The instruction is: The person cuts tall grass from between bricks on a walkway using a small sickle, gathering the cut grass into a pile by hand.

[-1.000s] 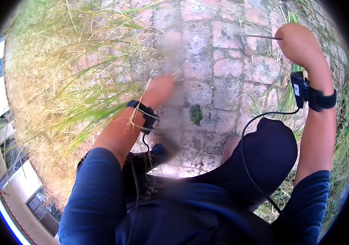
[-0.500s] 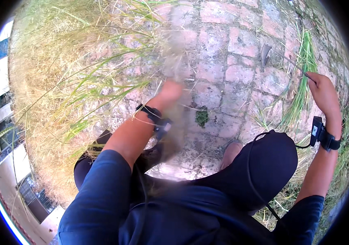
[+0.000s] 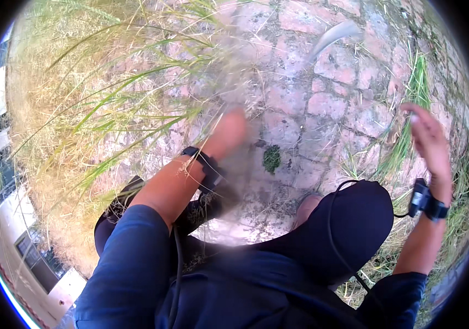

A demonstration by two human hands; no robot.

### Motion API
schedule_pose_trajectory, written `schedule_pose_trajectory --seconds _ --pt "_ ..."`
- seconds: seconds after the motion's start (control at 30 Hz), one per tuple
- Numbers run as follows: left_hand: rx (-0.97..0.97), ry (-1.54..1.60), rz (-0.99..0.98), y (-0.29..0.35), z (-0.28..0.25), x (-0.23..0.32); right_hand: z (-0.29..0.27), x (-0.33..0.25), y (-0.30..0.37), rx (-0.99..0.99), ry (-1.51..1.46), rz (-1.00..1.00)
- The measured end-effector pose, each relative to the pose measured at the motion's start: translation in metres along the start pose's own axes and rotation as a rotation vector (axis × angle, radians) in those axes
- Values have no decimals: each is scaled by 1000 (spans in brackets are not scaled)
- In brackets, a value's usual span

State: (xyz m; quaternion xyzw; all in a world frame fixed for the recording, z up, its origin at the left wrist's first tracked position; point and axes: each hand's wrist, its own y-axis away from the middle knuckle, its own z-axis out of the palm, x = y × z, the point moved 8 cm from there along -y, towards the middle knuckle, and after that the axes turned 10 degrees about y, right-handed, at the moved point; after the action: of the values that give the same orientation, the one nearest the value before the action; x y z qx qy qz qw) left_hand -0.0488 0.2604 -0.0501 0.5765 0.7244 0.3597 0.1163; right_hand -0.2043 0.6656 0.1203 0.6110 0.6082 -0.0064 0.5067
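Note:
My left hand (image 3: pixel 227 133), blurred, is closed like a fist beside long green grass stalks (image 3: pixel 135 93) that fan out to its left. Some stalks appear to run into its grip, though the fingertips are hidden. To the right, my right hand (image 3: pixel 430 137) has its fingers curled and is partly smeared by motion. Up and left of it hangs the curved grey blade of a sickle (image 3: pixel 334 38), blurred. Its thin handle does not show clearly between blade and hand. Below the right hand's fingers lies a bundle of cut green grass (image 3: pixel 418 82).
Worn brick paving (image 3: pixel 327 104) covers the ground, with a small green weed tuft (image 3: pixel 271 158) in it. Dry yellow grass (image 3: pixel 64 137) stands thick on the left. My bent knee (image 3: pixel 363 219) is between my arms, a black cable (image 3: pixel 333 236) across it. A building (image 3: pixel 4 164) is far left.
The sickle's blade has swung up and left and looks larger. My right hand has turned and dropped slightly. My left hand stays almost in place.

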Motion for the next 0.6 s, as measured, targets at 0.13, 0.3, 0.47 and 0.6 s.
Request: schedule_pose_trajectory --seconds 0.13,0.3,0.47,0.6 --pt "11 -41 -7 -4 14 2 107 20 -43 -250 -46 -66" --pt "38 -96 24 3 7 7 204 42 -72 -417 -130 65" --pt "-37 -157 57 3 9 12 245 32 -86 -173 99 -264" --pt "-64 -164 59 4 3 6 235 28 -68 -161 167 -349"
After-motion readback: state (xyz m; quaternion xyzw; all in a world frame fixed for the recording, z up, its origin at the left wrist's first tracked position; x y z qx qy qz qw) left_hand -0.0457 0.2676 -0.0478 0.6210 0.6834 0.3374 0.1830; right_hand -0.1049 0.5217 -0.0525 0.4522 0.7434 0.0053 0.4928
